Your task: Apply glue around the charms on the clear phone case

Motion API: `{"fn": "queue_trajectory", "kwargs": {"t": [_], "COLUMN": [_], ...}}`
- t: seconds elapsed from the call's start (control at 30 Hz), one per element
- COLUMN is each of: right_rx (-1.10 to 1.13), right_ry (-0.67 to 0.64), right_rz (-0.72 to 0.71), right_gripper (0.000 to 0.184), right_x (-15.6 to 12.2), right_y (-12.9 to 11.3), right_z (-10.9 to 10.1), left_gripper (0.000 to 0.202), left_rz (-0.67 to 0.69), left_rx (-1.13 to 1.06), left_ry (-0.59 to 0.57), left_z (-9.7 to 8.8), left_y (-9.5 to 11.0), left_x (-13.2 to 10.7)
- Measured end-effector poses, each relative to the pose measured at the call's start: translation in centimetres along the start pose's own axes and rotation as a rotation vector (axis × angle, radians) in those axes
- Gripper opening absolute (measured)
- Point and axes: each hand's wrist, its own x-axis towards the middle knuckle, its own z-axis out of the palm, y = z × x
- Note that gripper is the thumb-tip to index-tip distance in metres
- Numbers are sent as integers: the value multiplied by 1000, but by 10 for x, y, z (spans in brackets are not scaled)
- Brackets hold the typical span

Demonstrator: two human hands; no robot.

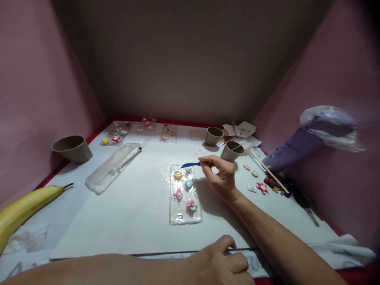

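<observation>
My right hand pinches a blue plastic knife, its blade pointing left over the top end of a clear phone case. Glossy clear gel coats the case, and on it sit a yellow charm, a blue charm, a pink bunny charm and a pink flower-like charm. Another small round charm lies just under the blade. My left hand rests at the board's front edge, fingers loosely bent and apart, with nothing visible in it.
Several decorated cases lie at the back. A clear tray-like package and a banana are on the left. Cups stand left and back right. Loose charms, a wooden stick and a purple bag are right.
</observation>
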Motion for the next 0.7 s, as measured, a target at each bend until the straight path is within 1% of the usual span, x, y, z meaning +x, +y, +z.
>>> {"fn": "queue_trajectory", "kwargs": {"t": [0.27, 0.4, 0.57, 0.7], "right_rx": [3, 5, -5, -14], "right_ry": [-15, -25, -20, -5], "right_rz": [9, 5, 11, 13], "right_gripper": [16, 16, 15, 16], "right_x": [-1, -1, -2, -1], "right_y": [1, 2, 4, 4], "right_z": [0, 0, 1, 0], "left_gripper": [54, 53, 47, 49], "left_rz": [-1, -9, -9, -6], "left_rx": [-8, -12, -9, -3], "left_ry": [27, 26, 9, 19], "left_z": [-3, -3, -2, -3], "left_y": [1, 0, 0, 0], "left_x": [4, 3, 3, 3]}}
